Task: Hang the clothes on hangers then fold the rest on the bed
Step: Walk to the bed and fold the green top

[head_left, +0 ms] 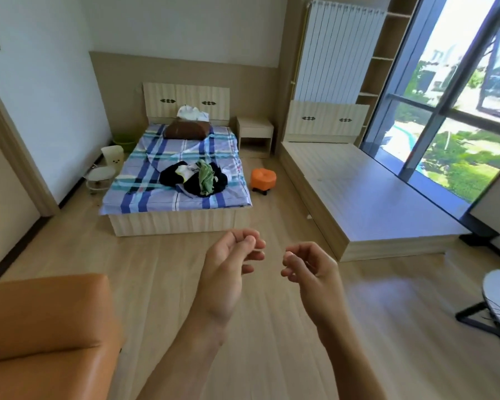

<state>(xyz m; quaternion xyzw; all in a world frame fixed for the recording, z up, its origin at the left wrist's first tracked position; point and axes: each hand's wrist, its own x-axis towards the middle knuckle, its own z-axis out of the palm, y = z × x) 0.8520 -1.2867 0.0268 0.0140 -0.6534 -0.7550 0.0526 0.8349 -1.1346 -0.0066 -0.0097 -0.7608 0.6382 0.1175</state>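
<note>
Sheet (pixel 145 180): lilac plaid with blue, teal and white bands. Clothes pile (pixel 194 179): mostly black, some green and white. Pillow (pixel 186 130): brown. Stool (pixel 262 177): orange. Sofa (pixel 41 327): tan-orange. Floor (pixel 156 269): pale wood grain. Radiator (pixel 338 53): white. Bed frame (pixel 171 223): cream, vertical stripes. Basin (pixel 124 140): green.

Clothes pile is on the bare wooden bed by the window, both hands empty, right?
No. Head view shows the clothes pile on the plaid-sheeted bed, not the bare wooden bed by the window. Left hand and right hand are empty.
</note>
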